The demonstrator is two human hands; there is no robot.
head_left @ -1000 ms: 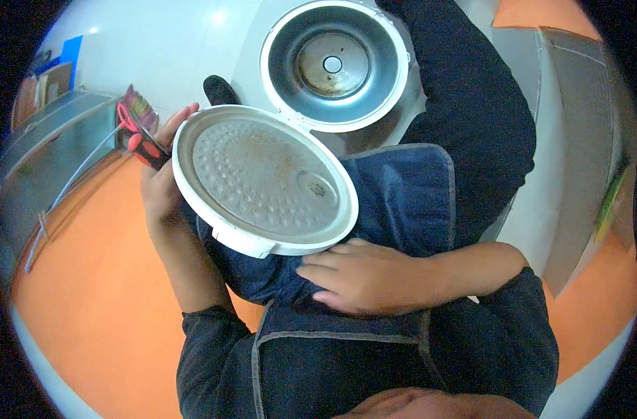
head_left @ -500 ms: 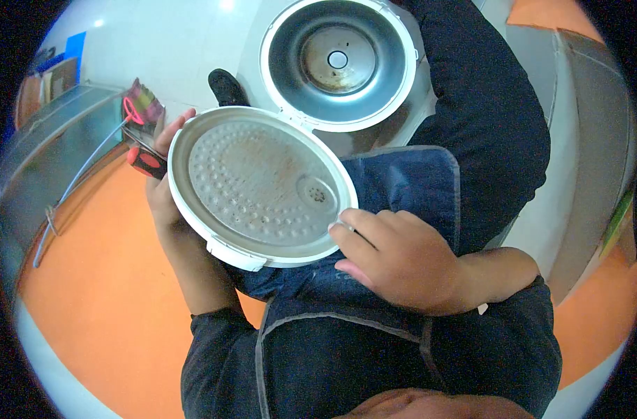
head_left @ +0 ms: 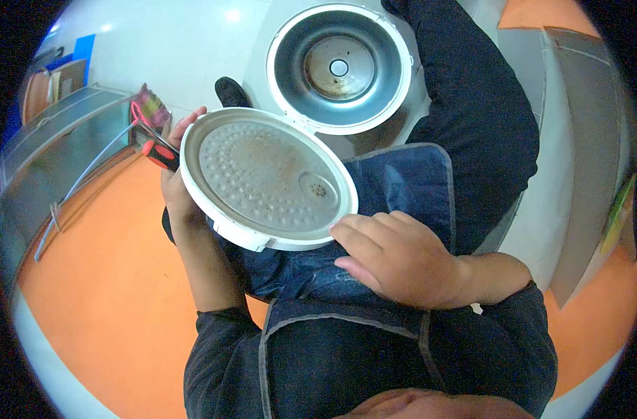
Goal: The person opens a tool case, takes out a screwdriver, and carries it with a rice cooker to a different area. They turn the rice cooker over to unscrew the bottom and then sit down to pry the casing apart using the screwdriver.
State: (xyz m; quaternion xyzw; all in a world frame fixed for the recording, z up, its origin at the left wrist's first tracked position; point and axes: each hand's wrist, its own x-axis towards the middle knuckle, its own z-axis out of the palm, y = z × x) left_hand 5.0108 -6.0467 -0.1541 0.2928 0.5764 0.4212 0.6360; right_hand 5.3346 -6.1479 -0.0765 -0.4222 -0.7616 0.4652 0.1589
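Right hand (head_left: 405,262) at white lid (head_left: 262,174)

The right hand (head_left: 405,262) has risen from the apron (head_left: 416,185) to the lid's rim (head_left: 350,202).

I'm looking over a pale, shiny tiled floor (head_left: 172,63) that is carrying an open cooker (head_left: 339,70). A dark shoe (head_left: 231,92) is resting on it, left of the cooker. Orange flooring (head_left: 109,293) is showing lower in my view.
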